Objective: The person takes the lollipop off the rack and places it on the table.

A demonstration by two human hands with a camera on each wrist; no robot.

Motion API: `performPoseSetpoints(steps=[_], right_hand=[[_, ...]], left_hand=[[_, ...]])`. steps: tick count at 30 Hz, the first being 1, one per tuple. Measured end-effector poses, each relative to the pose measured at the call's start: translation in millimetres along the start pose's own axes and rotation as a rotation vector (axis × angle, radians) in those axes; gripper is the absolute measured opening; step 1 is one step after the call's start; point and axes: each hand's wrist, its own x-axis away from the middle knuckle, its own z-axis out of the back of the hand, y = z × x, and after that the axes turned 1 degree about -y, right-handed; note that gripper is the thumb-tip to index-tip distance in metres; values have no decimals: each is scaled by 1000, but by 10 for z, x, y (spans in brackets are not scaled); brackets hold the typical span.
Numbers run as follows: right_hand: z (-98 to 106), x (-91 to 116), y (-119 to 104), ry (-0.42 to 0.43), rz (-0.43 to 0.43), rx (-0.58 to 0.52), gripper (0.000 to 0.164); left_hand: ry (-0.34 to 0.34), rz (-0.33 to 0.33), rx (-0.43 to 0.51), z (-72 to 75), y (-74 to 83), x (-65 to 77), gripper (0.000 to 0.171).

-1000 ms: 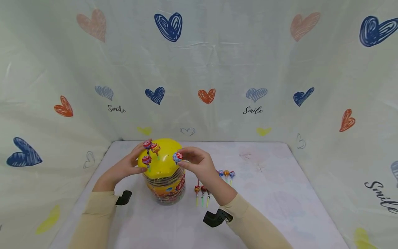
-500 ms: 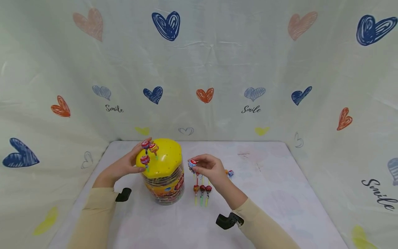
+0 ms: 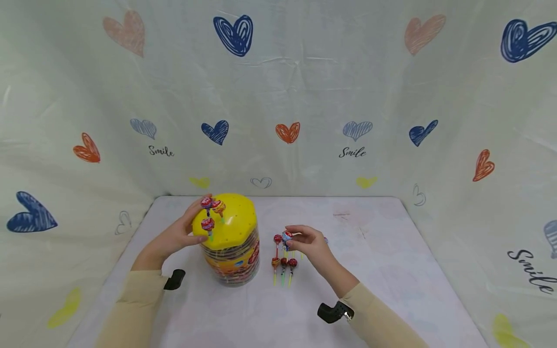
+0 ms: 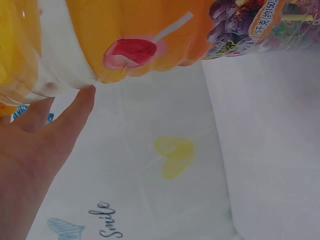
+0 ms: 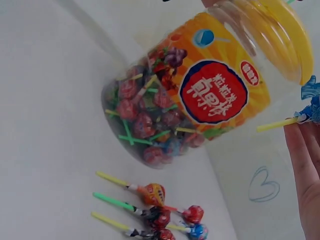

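Note:
A clear candy jar [image 3: 232,270] with a yellow lid [image 3: 237,217] stands on the table's left half. Three lollipops [image 3: 208,224] stick up from the lid's left side. My left hand [image 3: 171,239] holds the jar at the lid's left edge, thumb in front and fingers behind; its fingertips touch the clear wall in the left wrist view. Right of the jar, my right hand [image 3: 312,245] pinches a blue-wrapped lollipop [image 3: 287,236] by its head. The right wrist view shows its yellow stick [image 5: 276,125] pointing away from the fingers.
Several lollipops [image 3: 284,262] lie in rows on the white table [image 3: 370,290], right of the jar; my right hand partly hides the back row. More lollipops [image 5: 145,122] fill the jar's bottom. A heart-printed cloth [image 3: 261,87] hangs behind the table.
My right hand has moved from the lid to the right and down with the blue-wrapped lollipop, over the back row of lollipops. The left hand stays on the jar.

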Motion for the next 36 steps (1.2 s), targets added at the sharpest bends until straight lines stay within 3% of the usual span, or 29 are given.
performPoseSetpoints(steps=[7, 13, 21, 27, 31, 36], right_hand=[[136, 40, 211, 50, -54, 34, 36], [255, 114, 408, 75, -85, 2, 37], [384, 166, 649, 142, -177, 20, 36], [432, 164, 752, 190, -245, 158, 31], [478, 148, 860, 184, -265, 232, 28], [522, 154, 963, 146, -260, 223, 30]], left_hand=[[48, -36, -31, -95, 6, 54, 89], [110, -55, -60, -202, 47, 99, 88], [175, 11, -71, -312, 142, 140, 89], [206, 26, -74, -366, 177, 154, 86], [238, 48, -91, -423, 186, 162, 86], [283, 83, -131, -495, 227, 167, 87]])
